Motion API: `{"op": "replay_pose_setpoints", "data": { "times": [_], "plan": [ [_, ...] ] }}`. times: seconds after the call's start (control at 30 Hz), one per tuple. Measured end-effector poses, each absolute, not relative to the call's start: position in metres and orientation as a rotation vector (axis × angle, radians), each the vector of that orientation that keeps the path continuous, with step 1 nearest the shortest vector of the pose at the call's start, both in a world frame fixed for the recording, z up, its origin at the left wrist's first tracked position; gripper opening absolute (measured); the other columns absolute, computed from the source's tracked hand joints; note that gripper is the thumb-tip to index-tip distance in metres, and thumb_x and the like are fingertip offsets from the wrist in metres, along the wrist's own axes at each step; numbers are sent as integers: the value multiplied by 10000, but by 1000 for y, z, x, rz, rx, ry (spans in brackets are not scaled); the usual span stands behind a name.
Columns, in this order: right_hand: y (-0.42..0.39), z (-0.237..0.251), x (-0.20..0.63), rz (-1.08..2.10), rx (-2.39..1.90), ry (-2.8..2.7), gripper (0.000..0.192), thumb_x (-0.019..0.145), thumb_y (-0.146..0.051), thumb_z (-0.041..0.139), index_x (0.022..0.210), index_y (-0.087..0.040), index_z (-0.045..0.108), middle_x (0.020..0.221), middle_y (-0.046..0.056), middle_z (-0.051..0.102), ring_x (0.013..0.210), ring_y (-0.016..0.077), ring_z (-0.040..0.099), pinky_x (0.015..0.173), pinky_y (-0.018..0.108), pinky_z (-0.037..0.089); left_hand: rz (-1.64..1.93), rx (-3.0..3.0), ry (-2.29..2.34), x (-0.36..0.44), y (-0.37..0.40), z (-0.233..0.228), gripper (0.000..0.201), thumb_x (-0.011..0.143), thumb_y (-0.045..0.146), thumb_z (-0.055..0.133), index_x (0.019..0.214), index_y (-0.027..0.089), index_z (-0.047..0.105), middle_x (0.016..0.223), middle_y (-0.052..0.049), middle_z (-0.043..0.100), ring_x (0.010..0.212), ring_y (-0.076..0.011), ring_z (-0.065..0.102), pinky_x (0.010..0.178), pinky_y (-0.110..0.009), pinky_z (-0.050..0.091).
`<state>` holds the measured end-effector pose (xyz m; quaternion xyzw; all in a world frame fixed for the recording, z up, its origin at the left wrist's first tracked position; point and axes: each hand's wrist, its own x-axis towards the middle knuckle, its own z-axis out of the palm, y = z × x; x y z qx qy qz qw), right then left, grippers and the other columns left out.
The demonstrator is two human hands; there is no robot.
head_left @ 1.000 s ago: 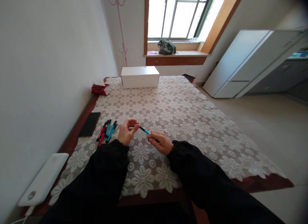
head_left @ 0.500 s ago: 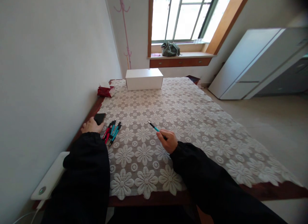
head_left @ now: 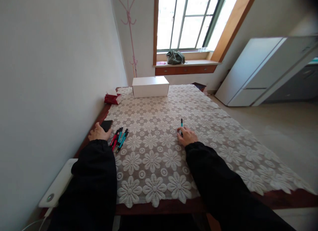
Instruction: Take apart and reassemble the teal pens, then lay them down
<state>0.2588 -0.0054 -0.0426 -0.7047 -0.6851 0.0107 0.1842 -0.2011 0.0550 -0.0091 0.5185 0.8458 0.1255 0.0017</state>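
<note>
white device: flat slab (head_left: 58, 184) at lower left of frame, on the table edge by the wall, cable trailing off below it.
sleeves: both your arms in black sleeves, running from the bottom edge up to mid-frame.
left hand: your left hand (head_left: 98, 134) lies flat left of centre, fingers loosely spread, gripping nothing; fingertips touch the black phone (head_left: 106, 125).
pen bundle: red and teal pens (head_left: 119, 138) lie together just right of that hand, on the cloth.
right hand: your right hand (head_left: 186, 137) sits near frame centre, fingers curled closed around a teal pen (head_left: 182, 122); pen tip points up-frame, lower end hidden in the fist.
tablecloth: white floral lace (head_left: 213, 131) covers the table.
red pack: tissue pack (head_left: 112, 99) at the far left edge by the wall.
white box: closed box (head_left: 150, 86) at the far end, upper centre.
windowsill: grey bag (head_left: 175, 57) on the sill, top centre.
</note>
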Motion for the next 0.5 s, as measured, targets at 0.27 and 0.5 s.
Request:
{"op": "replay_pose_setpoints", "data": {
  "times": [0.27, 0.5],
  "plan": [
    [2, -53, 296, -141, -2223, -1758, 320, 932, -405, 563, 1165, -220, 681, 1277, 112, 630, 1154, 329, 537, 962, 467, 398, 358, 1581, 2549, -216, 51, -4, 1020, 757, 616, 681, 1522, 86, 265, 1402, -309, 552, 1313, -462, 526, 1042, -572, 435],
    [2, -59, 291, -145, -2232, -1725, 345, 939, -411, 527, 1195, -220, 658, 1329, 108, 620, 1182, 329, 509, 965, 472, 389, 303, 1507, 2438, -242, 57, -8, 1006, 747, 621, 702, 1526, 139, 287, 1466, -267, 523, 1347, -443, 517, 1060, -531, 446]
  ]
}}
